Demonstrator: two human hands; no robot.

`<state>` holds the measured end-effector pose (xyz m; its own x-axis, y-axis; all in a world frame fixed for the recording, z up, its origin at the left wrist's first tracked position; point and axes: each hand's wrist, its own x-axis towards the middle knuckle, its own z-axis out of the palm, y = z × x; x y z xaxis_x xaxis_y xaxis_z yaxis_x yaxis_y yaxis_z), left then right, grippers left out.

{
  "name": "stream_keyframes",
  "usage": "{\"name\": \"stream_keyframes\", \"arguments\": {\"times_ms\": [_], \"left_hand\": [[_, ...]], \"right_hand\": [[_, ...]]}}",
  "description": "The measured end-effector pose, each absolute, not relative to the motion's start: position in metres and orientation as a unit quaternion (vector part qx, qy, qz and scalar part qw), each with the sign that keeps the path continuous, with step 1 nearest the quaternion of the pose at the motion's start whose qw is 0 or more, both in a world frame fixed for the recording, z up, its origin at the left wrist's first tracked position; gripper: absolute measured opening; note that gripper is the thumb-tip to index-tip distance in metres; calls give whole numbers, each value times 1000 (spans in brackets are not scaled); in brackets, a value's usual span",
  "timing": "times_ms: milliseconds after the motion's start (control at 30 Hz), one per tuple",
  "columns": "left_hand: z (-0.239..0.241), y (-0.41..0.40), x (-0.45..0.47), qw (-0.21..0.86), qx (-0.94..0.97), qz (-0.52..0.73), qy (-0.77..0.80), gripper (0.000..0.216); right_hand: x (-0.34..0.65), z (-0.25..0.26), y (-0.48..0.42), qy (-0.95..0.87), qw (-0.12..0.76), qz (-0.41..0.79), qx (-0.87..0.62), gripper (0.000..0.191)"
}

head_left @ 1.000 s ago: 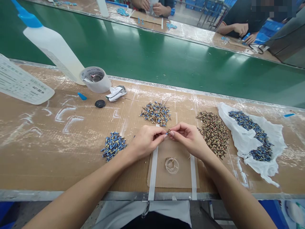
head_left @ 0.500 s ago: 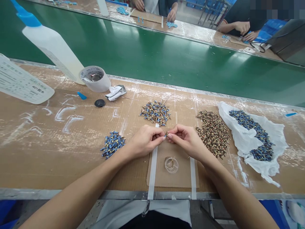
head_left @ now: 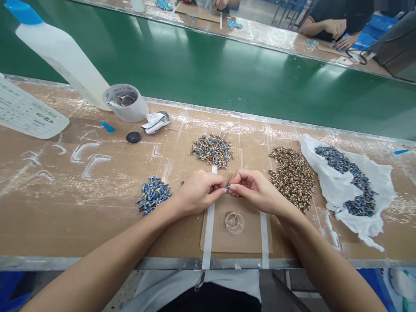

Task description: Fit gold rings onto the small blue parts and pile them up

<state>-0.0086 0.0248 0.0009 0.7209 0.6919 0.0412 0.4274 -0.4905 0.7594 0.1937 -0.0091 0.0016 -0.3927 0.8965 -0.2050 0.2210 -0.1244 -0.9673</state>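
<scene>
Reference item: the clear dish (head_left: 234, 222), placed on the cardboard pad (head_left: 247, 244) between the left tape strip (head_left: 208, 238) and the right tape strip (head_left: 264, 238). My left hand (head_left: 200, 193) and my right hand (head_left: 255, 190) are positioned beyond the dish, one to each side of it, with their fingertips nearly meeting. Thumb and forefinger of each hand are pinched on one small part (head_left: 226, 186), blue and brownish. The part is located beyond the dish and slightly to its left; the fingertips cover most of it, so I cannot tell its exact shape. A thin stick (head_left: 238, 214) leans in the dish. Farther beyond the dish, past my hands, lies the mixed pile (head_left: 212, 150) of blue and brassy pieces. Well to the left of the dish, beside my left forearm, is the blue pile (head_left: 153, 196). To the right of the dish is the brown pile (head_left: 294, 178); farther right, the white sheet (head_left: 328, 182) carries more blue pieces (head_left: 354, 182)
</scene>
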Motion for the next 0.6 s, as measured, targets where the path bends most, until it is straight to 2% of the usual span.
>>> {"name": "stream_keyframes", "arguments": {"times_ms": [400, 600], "left_hand": [[4, 23, -10, 384, 849, 159, 327, 22], [13, 28, -13, 448, 819, 145, 328, 15]], "right_hand": [[189, 4, -10, -583, 289, 602, -462, 16], [193, 3, -9, -562, 329, 604, -460, 16]]}}
